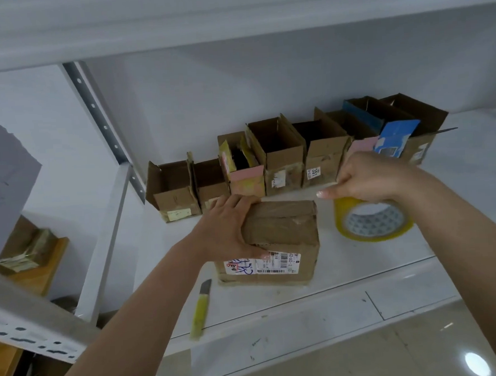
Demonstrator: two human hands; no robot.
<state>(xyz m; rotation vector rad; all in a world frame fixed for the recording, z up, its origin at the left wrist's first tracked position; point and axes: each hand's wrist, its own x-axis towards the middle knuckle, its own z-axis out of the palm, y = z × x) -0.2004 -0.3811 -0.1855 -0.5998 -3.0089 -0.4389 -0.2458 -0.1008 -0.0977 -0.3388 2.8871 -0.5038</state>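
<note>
- I see the white shelf (361, 262) on which everything here stands.
- At the back of it is a row of open boxes (279, 154), brown cardboard, standing side by side with their flaps up. Their insides are in shadow, so I cannot tell what they contain. One of them carries a small label that reads 351.
- The parcel (284, 229), a closed carton wrapped in brown tape, stands in front of this row, near the front edge of the shelf. It has a white shipping label (277, 263) on its near face.
- My left hand (229, 226) grips the parcel at its left end. The fingers are curled over the far top edge and the thumb presses on the near face, just above the label.
- My right hand (371, 177) is curled over the top of the tape roll. The thumb points toward the parcel without touching it.
- The tape roll (372, 223), yellowish, stands on edge just to the right of the parcel.
- A yellow utility knife (200, 310) lies at the front edge, near the parcel's left corner, and no finger touches it.
</note>
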